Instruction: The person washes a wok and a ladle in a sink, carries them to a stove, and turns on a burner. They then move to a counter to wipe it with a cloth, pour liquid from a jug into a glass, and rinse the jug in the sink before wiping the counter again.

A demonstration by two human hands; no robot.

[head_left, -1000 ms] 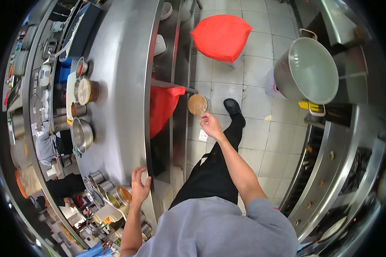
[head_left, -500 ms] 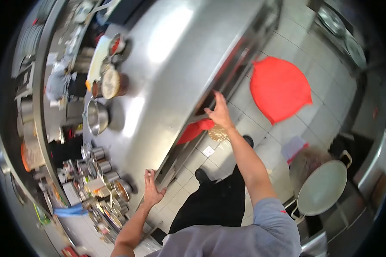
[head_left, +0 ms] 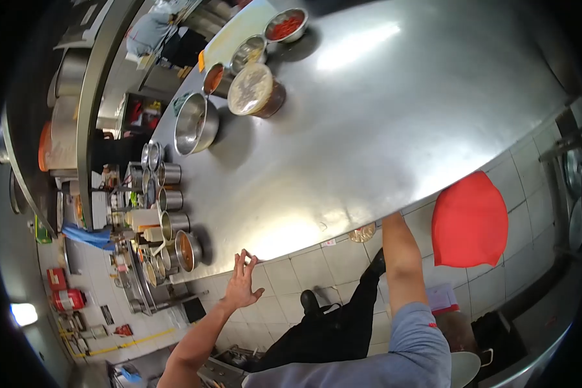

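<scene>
My left hand [head_left: 242,284] is at the near edge of the steel worktable [head_left: 343,149], fingers stretched and apart, with nothing in it. My right forearm [head_left: 402,255] reaches in under the tabletop, so the right hand itself is hidden. Close to that forearm, a round golden item [head_left: 362,233] shows just below the table edge. A red stool [head_left: 470,223] stands on the tiles to the right of the arm.
Across the table are a tub with a cloudy lid [head_left: 251,89], a large steel bowl [head_left: 196,124] and a bowl of red pieces [head_left: 286,26]. Several steel pots, one a pot of sauce [head_left: 187,251], line the left end. A person [head_left: 150,33] is beyond the shelf.
The view has turned and shows more of the tabletop. My right hand, earlier visible at the opening below the table edge, has gone under the top. My left hand stays by the edge.
</scene>
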